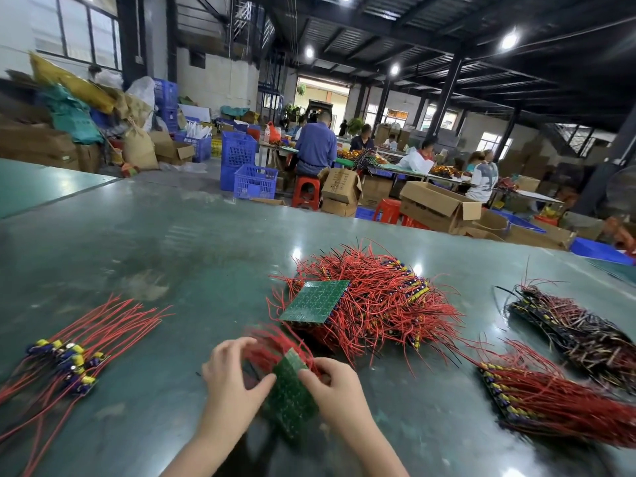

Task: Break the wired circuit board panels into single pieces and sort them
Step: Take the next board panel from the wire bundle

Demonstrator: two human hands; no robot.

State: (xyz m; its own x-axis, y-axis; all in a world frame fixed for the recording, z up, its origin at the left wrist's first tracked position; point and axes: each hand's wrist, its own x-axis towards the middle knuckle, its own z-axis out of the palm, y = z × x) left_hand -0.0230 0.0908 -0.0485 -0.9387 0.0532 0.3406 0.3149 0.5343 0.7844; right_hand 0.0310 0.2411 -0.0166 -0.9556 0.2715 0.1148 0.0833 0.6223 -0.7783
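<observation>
Small single boards with red wires [69, 356] are laid on the left of the green tabletop [172, 253]. A green wired circuit board panel [292, 390] is gripped by the left hand [230, 376] and right hand [332, 383], fingers curled around its edges. A big red-wired pile [371, 304] is heaped behind.

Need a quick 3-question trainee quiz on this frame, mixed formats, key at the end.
1. True or false: both hands grip the green circuit board panel at the near edge of the table.
2. Multiple choice: where do the separated single pieces with yellow and blue components lie? A) beside the left hand B) beside the right hand C) on top of the big red-wired pile
3. Fill in: a loose green panel lies face down on the ______ side of the big red-wired pile.

Key: 1 true; 2 A; 3 left
</observation>
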